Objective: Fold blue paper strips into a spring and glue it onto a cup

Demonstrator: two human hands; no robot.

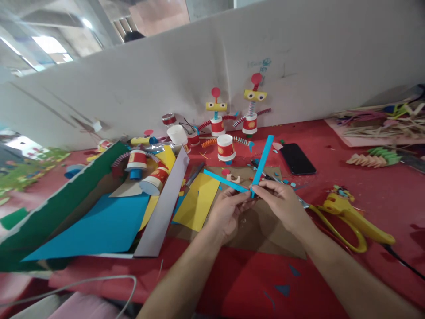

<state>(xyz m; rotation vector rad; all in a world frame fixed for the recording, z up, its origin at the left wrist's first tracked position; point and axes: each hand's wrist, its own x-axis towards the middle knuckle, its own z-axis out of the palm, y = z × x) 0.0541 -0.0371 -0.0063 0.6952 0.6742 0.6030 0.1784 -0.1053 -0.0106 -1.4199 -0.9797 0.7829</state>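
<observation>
blue strips: from my seat i see two narrow blue arms, a flatter strip (226, 180) and a steeper strip (263, 165), meeting in a v; whether they are glued, folded or only overlapped there i cannot tell.
where: held up in front of the brown board (262, 237), with the meeting point between the two hands.
left hand (229, 212): thumb and fingers pinch the flatter strip near the meeting end; its other end sticks out free.
right hand (282, 201): thumb and fingertips close on the foot of the steeper strip, whose far end points up and away.
weight: next to nothing, i judge; the hands should feel the edges more than any load.
stiffness: it looks like paper or thin card, straight along its length, so i expect it to fold crisply across and buckle if pushed end-on.
surface: probably dry and a little smooth; a light pinch should do, while a hard one could crease it.
best hold: flat between thumb and fingertip, right beside the meeting point; i would leave the long free ends alone, since pulling there could twist the corner.
close by: the white-and-red cup (226, 148) stands beyond the strips, the yellow card (195, 204) lies beside the left hand, and the scissors (357, 241) lie beyond the right wrist.
</observation>
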